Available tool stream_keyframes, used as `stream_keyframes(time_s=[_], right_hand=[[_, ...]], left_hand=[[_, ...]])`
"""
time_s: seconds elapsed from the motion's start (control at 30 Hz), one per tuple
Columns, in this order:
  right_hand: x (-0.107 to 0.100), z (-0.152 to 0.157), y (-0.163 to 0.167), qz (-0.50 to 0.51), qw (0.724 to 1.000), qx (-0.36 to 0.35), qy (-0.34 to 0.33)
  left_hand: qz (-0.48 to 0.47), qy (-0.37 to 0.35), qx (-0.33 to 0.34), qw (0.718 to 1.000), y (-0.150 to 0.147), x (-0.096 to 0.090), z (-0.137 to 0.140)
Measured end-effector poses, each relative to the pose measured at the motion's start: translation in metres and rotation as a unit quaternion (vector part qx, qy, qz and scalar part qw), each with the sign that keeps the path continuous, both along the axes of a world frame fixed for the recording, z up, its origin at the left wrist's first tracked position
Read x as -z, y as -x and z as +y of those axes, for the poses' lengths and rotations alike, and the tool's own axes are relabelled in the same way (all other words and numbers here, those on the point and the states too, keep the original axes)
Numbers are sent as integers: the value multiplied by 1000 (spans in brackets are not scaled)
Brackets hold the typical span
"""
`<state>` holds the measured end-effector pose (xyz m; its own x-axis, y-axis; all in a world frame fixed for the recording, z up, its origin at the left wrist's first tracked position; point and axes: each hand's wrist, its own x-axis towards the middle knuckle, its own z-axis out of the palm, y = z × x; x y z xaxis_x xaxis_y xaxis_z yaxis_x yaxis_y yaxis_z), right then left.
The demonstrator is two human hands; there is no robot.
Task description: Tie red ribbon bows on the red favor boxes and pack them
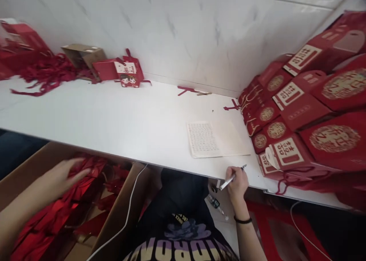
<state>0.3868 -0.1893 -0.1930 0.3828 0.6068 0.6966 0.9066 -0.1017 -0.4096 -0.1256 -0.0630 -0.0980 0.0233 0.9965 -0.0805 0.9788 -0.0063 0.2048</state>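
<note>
My right hand (238, 181) rests at the front edge of the white table, its fingers closed around a pen (228, 182). Just beyond it lies an open notebook (203, 139), its left page covered with rows of writing and its right page looking blank. My left hand (61, 176), slightly blurred, is over a cardboard box (117, 207) below the table's edge at the left. Thumb and forefinger are spread above the red items (61, 211) packed inside; the other fingers are partly hidden. I see nothing held in that hand.
Red gift boxes and bags (303, 112) are piled at the right. Along the wall stand a small red gift box (130, 74), an open brown box (85, 57) and heaped red ribbons (48, 70). A white cable (130, 205) hangs beside the cardboard box.
</note>
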Motion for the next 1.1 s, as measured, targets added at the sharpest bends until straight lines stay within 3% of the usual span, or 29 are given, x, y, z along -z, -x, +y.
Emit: stream_keyframes(time_s=[0.1, 0.17, 0.23, 0.3, 0.4, 0.53, 0.67, 0.9, 1.1], right_hand=[[-6, 0, 8, 53, 998, -19, -17], [-13, 5, 15, 128, 989, -55, -56], [-24, 15, 25, 205, 967, -118, -90], [-35, 30, 34, 271, 941, -185, -82], [-47, 60, 46, 388, 893, -226, -29], [-43, 91, 52, 454, 863, -218, 28], [-34, 98, 50, 477, 854, -192, 80], [-39, 91, 48, 415, 889, -154, 120], [-42, 91, 51, 344, 917, -157, 127]], left_hand=[[-89, -48, 152, 983, -108, -43, 44], [-137, -47, 281, 949, -185, -53, 65], [-174, -29, 378, 909, -258, -46, 83], [-209, -6, 430, 878, -321, -29, 98], [-221, 17, 436, 872, -382, 1, 116], [-219, 46, 432, 874, -399, 27, 128], [-179, 107, 470, 857, -379, 28, 128], [-40, 244, 522, 817, -362, 12, 119], [-18, 258, 533, 806, -364, 14, 118]])
